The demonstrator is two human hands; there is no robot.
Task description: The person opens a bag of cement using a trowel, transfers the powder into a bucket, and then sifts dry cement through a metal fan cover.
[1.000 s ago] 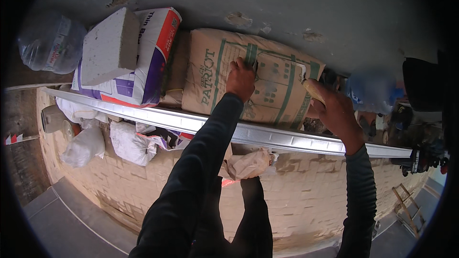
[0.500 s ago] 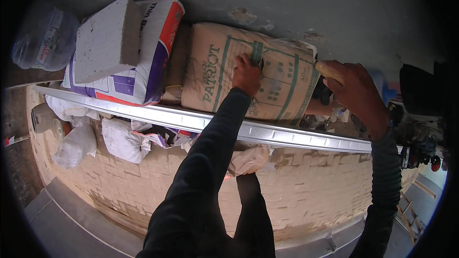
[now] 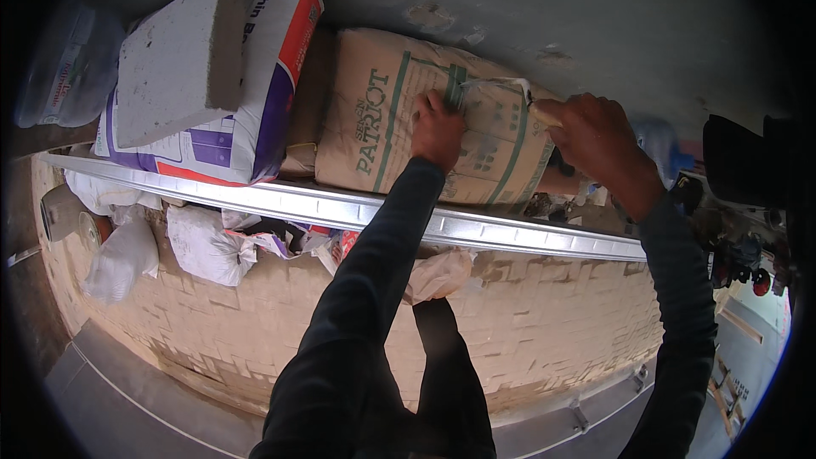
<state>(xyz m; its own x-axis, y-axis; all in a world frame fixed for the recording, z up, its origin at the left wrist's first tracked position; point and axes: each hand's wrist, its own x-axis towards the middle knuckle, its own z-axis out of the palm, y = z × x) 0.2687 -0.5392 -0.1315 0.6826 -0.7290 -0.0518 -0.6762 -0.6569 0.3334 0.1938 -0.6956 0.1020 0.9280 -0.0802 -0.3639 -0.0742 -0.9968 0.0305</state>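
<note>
A brown paper sack with green print lies on its side against the grey wall. My left hand rests on its upper face, fingers curled in and pressed to the paper; what lies under the fingertips is hidden. In my right hand, at the sack's right end, is a trowel gripped by its pale wooden handle. Its thin metal part reaches left over the sack's printed face, close to my left hand. Only a bright, narrow outline of that metal shows.
A white block sits on a white, purple and red sack at left, beside a clear plastic jug. A metal channel runs along the front. White bags and crumpled brown paper lie nearer, on woven matting.
My right hand has moved left with the trowel, whose metal part now extends over the sack's face. My left hand stays on the sack. The view has shifted slightly.
</note>
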